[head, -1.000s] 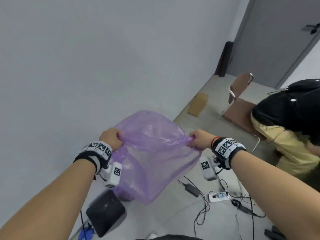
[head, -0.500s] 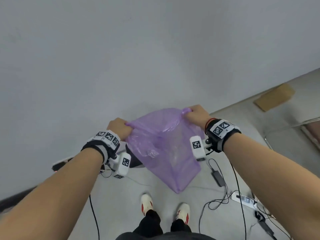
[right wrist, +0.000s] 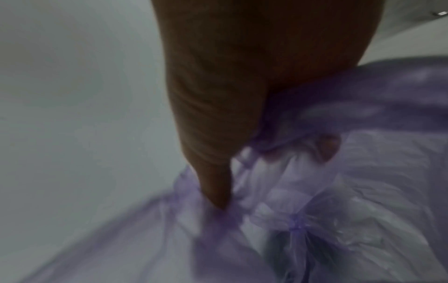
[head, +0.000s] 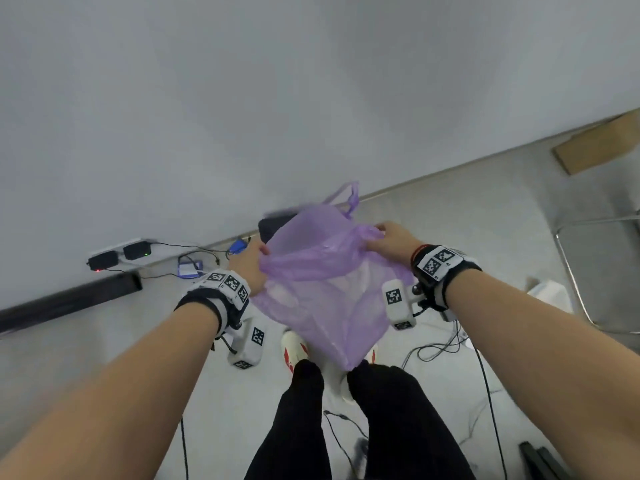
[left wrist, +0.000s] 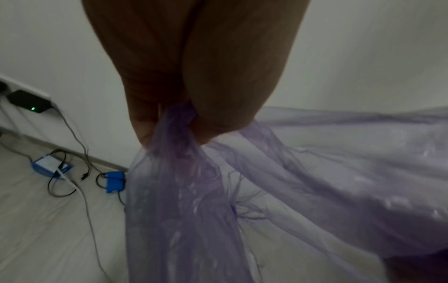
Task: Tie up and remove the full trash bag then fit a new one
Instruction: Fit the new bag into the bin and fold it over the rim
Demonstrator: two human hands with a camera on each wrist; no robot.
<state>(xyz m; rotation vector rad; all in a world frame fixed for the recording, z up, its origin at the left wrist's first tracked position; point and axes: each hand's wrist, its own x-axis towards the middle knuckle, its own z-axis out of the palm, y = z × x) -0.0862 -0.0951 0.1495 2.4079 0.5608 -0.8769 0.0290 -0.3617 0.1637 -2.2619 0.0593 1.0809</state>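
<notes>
A thin translucent purple trash bag (head: 322, 292) hangs empty between my hands, its mouth spread and its bottom dangling over my legs. My left hand (head: 247, 268) pinches the left rim of the bag; in the left wrist view the purple bag film (left wrist: 179, 172) is bunched between my fingers (left wrist: 145, 114). My right hand (head: 391, 239) grips the right rim, and the right wrist view shows the plastic (right wrist: 278, 220) gathered under my fingers (right wrist: 213, 181). A loop handle (head: 348, 197) sticks up at the far rim. A dark bin (head: 273, 226) shows partly behind the bag, by the wall.
A grey wall runs close ahead. On the floor lie a black power adapter (head: 135, 250), a blue box (head: 188, 270), a blue plug (left wrist: 115, 181) and loose cables (head: 450, 344). A cardboard piece (head: 599, 145) and a chair leg (head: 571, 271) are at the right.
The view tilted down and turned left toward the wall. Both hands lowered the bag in front of my legs, still holding its rim, and the handle flipped up.
</notes>
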